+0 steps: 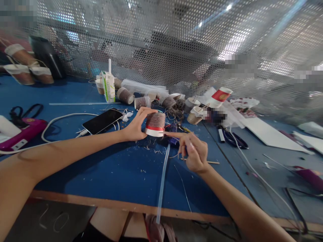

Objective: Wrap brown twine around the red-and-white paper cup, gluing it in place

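An upside-down cup (155,121) wrapped in brown cord, with a red stripe and a white rim band, stands in the middle of the blue table. My left hand (137,126) grips it from the left, thumb low and fingers over its top. On the other side, my right hand (193,148) stretches its index finger to the white band, the other fingers curled; nothing is visibly held in it. A purple glue gun (173,141) lies between the cup and my right hand, and a clear glue stick (163,183) runs from it over the front edge.
A black phone (103,121) with a white cable lies left of my left hand. Behind are cord-wrapped cups (125,95), a drink carton (108,86) and tangled cord (176,109). A magenta power strip (27,132) is far left; dark-handled scissors (234,138) lie right.
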`<state>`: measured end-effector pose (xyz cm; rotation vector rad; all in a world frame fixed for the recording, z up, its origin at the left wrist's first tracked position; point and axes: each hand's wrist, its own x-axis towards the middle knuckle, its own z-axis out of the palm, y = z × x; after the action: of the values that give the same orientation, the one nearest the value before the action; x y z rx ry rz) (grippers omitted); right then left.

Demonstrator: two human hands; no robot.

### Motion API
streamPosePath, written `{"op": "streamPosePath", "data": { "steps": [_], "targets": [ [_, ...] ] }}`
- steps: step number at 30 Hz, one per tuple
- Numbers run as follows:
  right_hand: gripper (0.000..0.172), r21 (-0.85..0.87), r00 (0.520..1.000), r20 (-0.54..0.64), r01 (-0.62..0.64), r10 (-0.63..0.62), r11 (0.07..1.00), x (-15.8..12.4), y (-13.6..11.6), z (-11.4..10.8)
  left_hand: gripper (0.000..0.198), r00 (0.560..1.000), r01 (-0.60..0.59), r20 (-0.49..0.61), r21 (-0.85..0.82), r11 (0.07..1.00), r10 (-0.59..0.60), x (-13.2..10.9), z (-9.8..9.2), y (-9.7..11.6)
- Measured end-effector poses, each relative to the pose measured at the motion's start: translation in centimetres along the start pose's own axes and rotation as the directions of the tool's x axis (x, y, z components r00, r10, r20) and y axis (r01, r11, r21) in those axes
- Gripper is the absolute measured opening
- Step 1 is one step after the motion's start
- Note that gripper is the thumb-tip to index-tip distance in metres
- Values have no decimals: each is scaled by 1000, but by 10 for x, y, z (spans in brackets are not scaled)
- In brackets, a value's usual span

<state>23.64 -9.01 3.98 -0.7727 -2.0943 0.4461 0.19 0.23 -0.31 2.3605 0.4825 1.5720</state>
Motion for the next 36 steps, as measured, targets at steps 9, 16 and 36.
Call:
{"op": "streamPosePath", "data": {
  "steps": [9, 16, 36],
  "targets": [
    [26, -158, 962, 274, 32, 12, 987, 12, -17, 8, 74, 998, -58, 8, 117, 992, 57, 1, 1, 3],
    [35, 143, 972, -116, -185, 202, 972, 8, -7, 9, 74, 1000, -26, -6, 90, 996, 27, 1, 2, 3],
    [13, -244, 980, 184, 121, -77, 962, 12, -19, 9, 83, 995, -100, 30, 201, 975, 96, 0, 3, 9]
  ]
}}
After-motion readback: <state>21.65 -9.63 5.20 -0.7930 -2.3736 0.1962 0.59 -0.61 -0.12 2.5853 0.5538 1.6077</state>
